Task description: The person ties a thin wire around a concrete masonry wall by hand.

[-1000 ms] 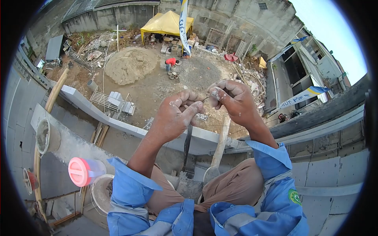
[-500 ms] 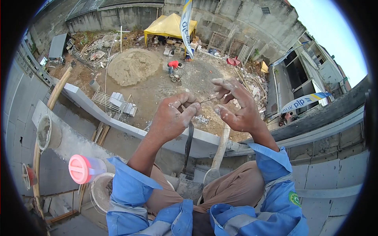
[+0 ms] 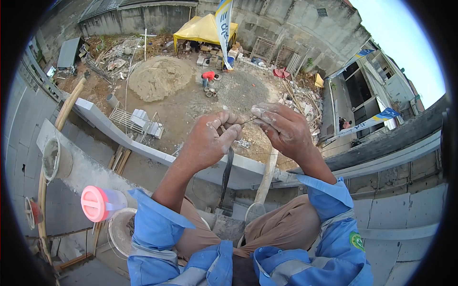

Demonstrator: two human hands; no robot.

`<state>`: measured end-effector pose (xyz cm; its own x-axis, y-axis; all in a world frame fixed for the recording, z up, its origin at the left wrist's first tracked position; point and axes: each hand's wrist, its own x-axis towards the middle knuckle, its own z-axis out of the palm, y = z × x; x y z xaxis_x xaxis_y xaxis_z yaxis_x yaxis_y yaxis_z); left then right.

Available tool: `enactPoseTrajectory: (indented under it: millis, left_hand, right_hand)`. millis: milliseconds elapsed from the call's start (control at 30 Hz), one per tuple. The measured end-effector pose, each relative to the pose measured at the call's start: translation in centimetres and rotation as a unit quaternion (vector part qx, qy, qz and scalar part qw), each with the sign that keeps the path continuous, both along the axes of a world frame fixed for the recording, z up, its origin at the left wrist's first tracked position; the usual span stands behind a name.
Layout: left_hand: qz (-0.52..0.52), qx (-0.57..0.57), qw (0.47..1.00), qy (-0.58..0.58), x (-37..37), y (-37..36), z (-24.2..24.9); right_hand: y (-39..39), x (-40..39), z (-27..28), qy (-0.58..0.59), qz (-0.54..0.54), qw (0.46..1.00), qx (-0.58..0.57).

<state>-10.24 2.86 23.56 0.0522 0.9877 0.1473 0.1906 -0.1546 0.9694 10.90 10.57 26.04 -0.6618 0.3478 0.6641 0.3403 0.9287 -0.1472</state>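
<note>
In the head view my left hand (image 3: 206,143), dusted with pale powder, pinches a short thin wire (image 3: 248,120) between thumb and fingers. My right hand (image 3: 289,131) has its fingers closed at the wire's other end, level with the left. Whether the piece is metal wire or stiff string is hard to tell. Below my left hand hangs a dark, narrow strip (image 3: 226,176); its upper end is hidden behind the fingers. Both hands are raised in front of my bent knees, above a pale block wall (image 3: 238,170).
A pink-lidded jug (image 3: 95,204) stands on a plank (image 3: 90,171) at left, between two buckets (image 3: 57,159) (image 3: 121,231). A pole (image 3: 267,178) rises by my knee. Far below are a sand pile (image 3: 160,78), a yellow canopy (image 3: 205,28) and a person in red (image 3: 208,76).
My right hand has closed its spread fingers and moved slightly left onto the wire's end. My left hand keeps its pinch almost in place.
</note>
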Motion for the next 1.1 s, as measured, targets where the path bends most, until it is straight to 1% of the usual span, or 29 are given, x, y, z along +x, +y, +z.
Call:
enactPoseTrajectory:
  millis: [167, 233, 300, 367, 433, 467, 500, 533, 567, 600, 633, 667, 733, 767, 833, 867, 900, 933, 967, 1033, 1067, 1100]
  left_hand:
    - [-0.003, 0.011, 1.0, -0.006, 0.0, 0.0, -0.2]
    - [-0.005, 0.008, 1.0, -0.016, 0.0, -0.2, 0.0]
    - [-0.009, -0.017, 1.0, -0.008, 0.0, -0.3, 0.3]
    - [-0.008, 0.001, 1.0, 0.015, -0.1, -0.4, 0.1]
    - [-0.007, 0.02, 0.999, 0.037, -0.2, -0.2, -0.5]
    - [0.011, 0.112, 0.988, 0.103, -0.3, 0.1, -1.0]
    - [0.029, 0.203, 0.964, 0.167, -0.3, 0.2, -1.2]
    - [0.029, 0.203, 0.964, 0.167, -0.2, 0.1, -1.2]
    - [0.047, 0.215, 0.955, 0.201, 0.1, 0.0, -1.0]
    - [0.065, 0.227, 0.943, 0.235, 0.3, 0.0, -0.9]
    - [0.063, 0.228, 0.943, 0.234, 0.4, 0.1, -1.0]
    - [0.071, 0.243, 0.935, 0.247, 0.5, 0.2, -1.2]
    - [0.079, 0.259, 0.927, 0.259, 0.7, 0.2, -1.5]
    - [0.073, 0.254, 0.929, 0.259, 0.8, 0.2, -1.6]
    - [0.068, 0.247, 0.93, 0.262, 0.5, 0.2, -1.7]
    - [0.066, 0.224, 0.94, 0.25, 0.1, 0.2, -1.7]
    - [0.065, 0.2, 0.948, 0.237, -0.3, 0.2, -1.8]
    - [0.067, 0.198, 0.949, 0.238, -0.5, 0.2, -1.8]
    - [0.065, 0.196, 0.951, 0.232, -0.7, 0.2, -1.8]
    - [0.062, 0.195, 0.952, 0.227, -0.9, 0.2, -1.8]
    - [0.059, 0.202, 0.952, 0.223, -0.8, 0.3, -1.8]
    - [0.057, 0.209, 0.952, 0.219, -0.8, 0.3, -1.8]
  right_hand:
    - [-0.5, 0.0, 0.4, -0.015, -0.014, 1.0, 0.007]
    - [-0.7, 0.0, 0.7, -0.06, -0.023, 0.998, 0.011]
    - [-0.5, 0.0, 0.4, -0.054, -0.011, 0.998, 0.023]
    - [-0.5, 0.1, 0.2, -0.049, 0.0, 0.998, 0.034]
    - [-0.8, 0.2, 0.3, -0.069, -0.015, 0.997, -0.03]
    - [-0.8, 0.2, 0.2, -0.068, -0.015, 0.997, -0.031]
    - [-0.8, 0.2, 0.1, -0.059, -0.005, 0.992, -0.115]
    - [-0.6, 0.2, -0.1, -0.051, 0.005, 0.979, -0.199]
    - [-0.4, 0.2, -0.5, -0.051, 0.004, 0.979, -0.199]
    - [0.1, 0.2, -1.1, -0.011, -0.005, 0.903, -0.43]
    - [0.4, 0.2, -1.4, 0.031, -0.014, 0.772, -0.635]
    - [0.5, 0.4, -1.5, 0.032, -0.015, 0.772, -0.634]
    - [0.8, 0.6, -1.5, 0.098, -0.028, 0.641, -0.761]
    - [0.7, 0.7, -1.2, 0.098, -0.027, 0.641, -0.761]
    - [0.1, 0.7, -0.4, -0.028, -0.035, 0.771, -0.636]
    - [-0.2, 0.7, -0.3, -0.029, -0.032, 0.77, -0.636]
    - [-0.6, 0.8, -0.4, -0.029, -0.017, 0.883, -0.469]
    - [-0.8, 0.9, -0.4, -0.027, 0.0, 0.959, -0.283]
    - [-0.8, 0.9, -0.4, -0.028, 0.002, 0.958, -0.285]
    - [-0.8, 0.9, -0.3, -0.026, 0.012, 0.984, -0.176]
    - [-0.7, 0.9, -0.4, -0.026, 0.011, 0.984, -0.176]
    - [-0.7, 0.9, -0.5, -0.058, 0.0, 0.991, -0.118]
